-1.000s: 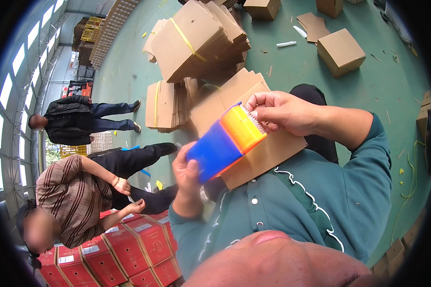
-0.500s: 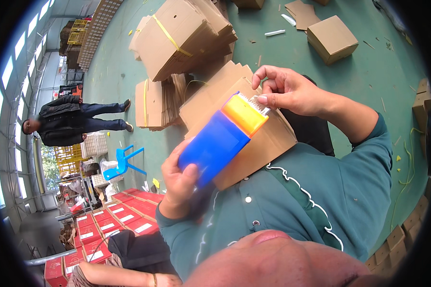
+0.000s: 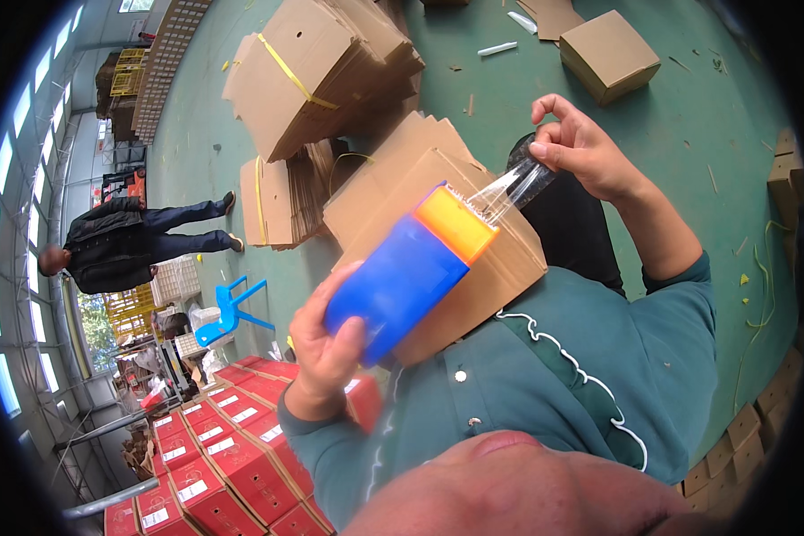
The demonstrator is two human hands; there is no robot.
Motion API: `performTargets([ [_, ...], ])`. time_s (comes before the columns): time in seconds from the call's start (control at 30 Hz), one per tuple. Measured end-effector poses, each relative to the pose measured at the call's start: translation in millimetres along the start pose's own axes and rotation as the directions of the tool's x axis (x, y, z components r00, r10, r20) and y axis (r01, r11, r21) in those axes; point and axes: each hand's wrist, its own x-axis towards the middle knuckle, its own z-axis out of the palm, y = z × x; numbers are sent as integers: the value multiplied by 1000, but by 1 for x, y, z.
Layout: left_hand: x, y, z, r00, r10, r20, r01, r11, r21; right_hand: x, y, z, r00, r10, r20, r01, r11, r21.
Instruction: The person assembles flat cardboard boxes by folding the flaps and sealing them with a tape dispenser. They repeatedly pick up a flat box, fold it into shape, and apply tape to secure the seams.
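Observation:
My left hand (image 3: 329,344) grips a blue and orange tape dispenser (image 3: 397,286) with a pale toothed edge at its far end. A strip of clear tape (image 3: 506,192) stretches from that edge to my right hand (image 3: 581,147), pinched between thumb and finger. Beneath the dispenser, flat brown cardboard boxes (image 3: 380,192) lie stacked across my lap, their near part partly hidden by it.
Bundled cardboard flats (image 3: 304,80) with yellow straps stand ahead. A closed carton (image 3: 609,55) sits on the green floor at right. Red boxes (image 3: 241,447) are stacked at lower left, near a blue stool (image 3: 230,313). A person (image 3: 107,232) stands at far left.
My right hand has drawn away from the dispenser's toothed end, pulling out a strip of clear tape. The other person's arm at lower left is out of view now.

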Motion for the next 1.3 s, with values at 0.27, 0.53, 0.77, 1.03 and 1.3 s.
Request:
performTargets([
  [0.27, 7, 7, 8, 999, -11, 36, 8, 998, 64, 4, 61, 9, 992, 112, 56, -119, 983, 137],
  [0.53, 0, 5, 13, 1000, -28, -8, 28, 1000, -3, -19, 104, 30, 998, -28, -50, -6, 820, -572],
  [0.77, 1, 5, 17, 999, -48, -10, 47, 996, -76, 38, 56, 41, 935, -350, -51, 308, 876, -372],
  [1.03, -2, 3, 14, 1000, -21, 22, 23, 995, -92, 72, 137, 21, 997, -78, 18, 77, 872, -484],
  [1.3, 7, 7, 10, 985, -6, 173, 16, 998, -56, 181, -22, 170, 445, 640, 626, 330, 533, -779],
])
